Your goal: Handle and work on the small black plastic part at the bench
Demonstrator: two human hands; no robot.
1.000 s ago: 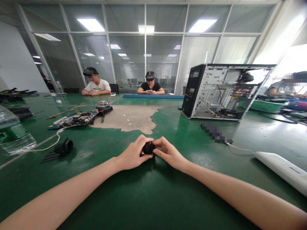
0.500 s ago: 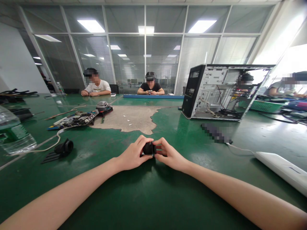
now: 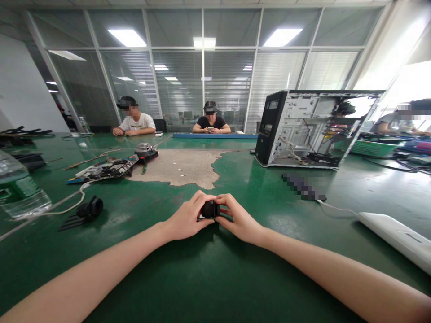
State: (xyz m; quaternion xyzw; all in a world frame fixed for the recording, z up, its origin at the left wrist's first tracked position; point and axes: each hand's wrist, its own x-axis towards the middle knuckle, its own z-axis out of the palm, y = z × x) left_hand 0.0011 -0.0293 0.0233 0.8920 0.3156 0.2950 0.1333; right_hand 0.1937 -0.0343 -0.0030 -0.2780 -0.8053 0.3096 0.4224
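Observation:
A small black rounded part (image 3: 209, 209) is held between both hands just above or on the green tabletop; its exact kind cannot be made out. My left hand (image 3: 188, 216) wraps around its left side, thumb below and fingers over the top. At its right end, the fingertips and thumb of my right hand (image 3: 238, 219) grip the edge. The fingers hide much of the part. Off to the left lies a black ring-shaped piece with flat slats (image 3: 90, 209), apart from both hands.
An open computer case (image 3: 276, 130) stands at the right rear, with a white power bank (image 3: 393, 237) and cable nearer. A circuit board (image 3: 104, 170) and a water bottle (image 3: 20, 193) are on the left. Two people sit across the table; another is at far right.
The right fingertips have shifted very slightly left along the black part's edge, and the part has turned a little. Both hands otherwise stay in place.

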